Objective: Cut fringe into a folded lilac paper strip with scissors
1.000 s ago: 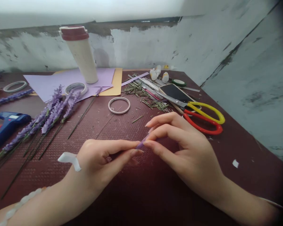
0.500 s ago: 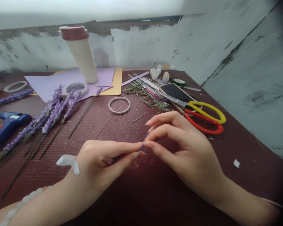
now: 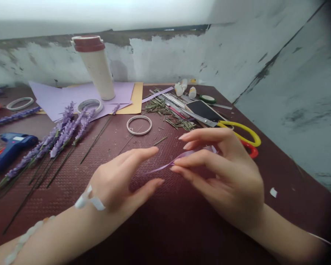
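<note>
Between thumb and forefinger, my right hand [image 3: 223, 165] pinches a thin purple paper strip [image 3: 161, 168]. One narrow, twisted end of the strip points left toward my other hand; its wider part runs back behind my right fingers. My left hand [image 3: 124, 176] is open, thumb and forefinger spread apart around the strip's free end, with no visible grip on it. A piece of white tape [image 3: 89, 200] sticks to the back of my left hand near the wrist.
Left lie purple lavender-like flower stems [image 3: 63, 136] and a blue glue gun [image 3: 15, 145]. A lidded cup [image 3: 98, 71] stands on purple paper [image 3: 121, 92]. A tape ring [image 3: 139, 125], cut stem bits [image 3: 160, 106], a phone [image 3: 205, 110] and scissors [image 3: 244, 132] lie ahead and right.
My left fingers have opened and come away from the pinched strip. More of the purple strip now shows in my right hand. The view has shifted slightly.
</note>
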Motion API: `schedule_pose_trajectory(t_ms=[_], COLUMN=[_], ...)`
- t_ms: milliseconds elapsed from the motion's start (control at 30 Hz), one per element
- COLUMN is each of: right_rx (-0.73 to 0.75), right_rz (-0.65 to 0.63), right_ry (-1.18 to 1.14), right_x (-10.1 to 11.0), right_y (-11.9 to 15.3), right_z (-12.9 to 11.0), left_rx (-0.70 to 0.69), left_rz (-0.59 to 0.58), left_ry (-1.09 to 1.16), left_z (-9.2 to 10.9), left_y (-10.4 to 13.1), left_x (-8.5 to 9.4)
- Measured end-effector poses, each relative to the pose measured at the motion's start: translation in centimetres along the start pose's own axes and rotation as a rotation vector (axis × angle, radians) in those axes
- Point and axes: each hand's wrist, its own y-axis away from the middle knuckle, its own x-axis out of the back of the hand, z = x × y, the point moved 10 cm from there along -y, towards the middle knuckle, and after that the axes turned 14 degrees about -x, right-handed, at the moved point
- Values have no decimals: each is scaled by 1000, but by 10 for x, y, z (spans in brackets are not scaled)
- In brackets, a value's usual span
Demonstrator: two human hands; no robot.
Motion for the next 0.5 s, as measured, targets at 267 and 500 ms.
schedule_pose_trajectory(t_ms=[267,500], right_rx=[-3,82], right_rz=[-21,-233], right_ry=[-33,-133], right_x=[-4,-38], right_y=[-2,6], right_z=[-2,-41], left_rx=[-326,87], left_rz=[-196,-484], left_ry=[-434,-369], left_z=[22,-5], left_y=[-7,-14], left_x=[-15,-43])
